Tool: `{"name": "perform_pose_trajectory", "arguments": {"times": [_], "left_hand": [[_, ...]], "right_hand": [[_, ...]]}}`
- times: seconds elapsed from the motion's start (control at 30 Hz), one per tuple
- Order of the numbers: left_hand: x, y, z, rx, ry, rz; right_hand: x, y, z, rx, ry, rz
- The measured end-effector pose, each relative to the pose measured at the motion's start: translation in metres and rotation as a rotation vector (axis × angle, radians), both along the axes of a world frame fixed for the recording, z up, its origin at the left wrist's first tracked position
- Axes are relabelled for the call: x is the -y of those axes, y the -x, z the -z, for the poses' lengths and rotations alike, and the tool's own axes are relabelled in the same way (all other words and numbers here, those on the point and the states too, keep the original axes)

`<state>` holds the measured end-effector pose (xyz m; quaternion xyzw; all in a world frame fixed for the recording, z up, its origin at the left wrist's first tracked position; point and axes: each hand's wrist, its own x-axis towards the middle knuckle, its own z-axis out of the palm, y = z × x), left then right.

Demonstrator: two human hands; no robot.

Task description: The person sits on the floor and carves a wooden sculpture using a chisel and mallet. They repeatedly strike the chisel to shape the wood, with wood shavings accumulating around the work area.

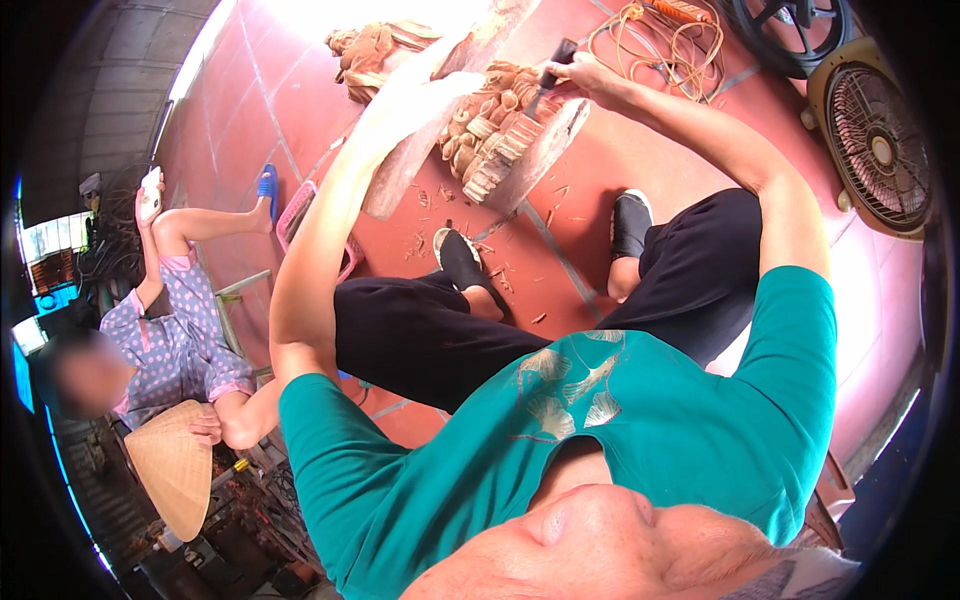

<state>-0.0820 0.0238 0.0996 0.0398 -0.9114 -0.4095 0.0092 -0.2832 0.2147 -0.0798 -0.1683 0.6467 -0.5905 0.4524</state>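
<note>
A carved wooden piece (480,135) with dense relief lies tilted on the floor ahead of my feet, pale uncarved wood along its sides. My right hand (583,78) is closed around a black-handled hand tool (547,82). The tool's narrow greyish end points down at the carving; whether it is a chisel or a brush is unclear. My left hand (455,90) reaches to the carving's left upper side. Glare washes it out, so its fingers do not show.
Wood shavings (505,275) litter the red tiles near my shoes. Another carving (368,58) lies farther left. A coiled cord (655,40) and a box fan (868,140) are at right. A seated person (185,335) at left holds a phone (151,195) and a conical hat (172,470).
</note>
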Motion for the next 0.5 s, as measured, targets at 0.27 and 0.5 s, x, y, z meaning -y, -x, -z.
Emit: {"name": "perform_pose_trajectory", "arguments": {"times": [0.27, 0.5], "left_hand": [[0.007, -0.024, -0.016, 0.185, -0.257, -0.221], [-0.023, -0.072, -0.028, 0.279, -0.937, -0.399]], "right_hand": [[-0.010, -0.012, -0.035, -0.098, 0.114, 0.007], [0.028, -0.032, -0.020, -0.782, -0.052, -0.418]]}}
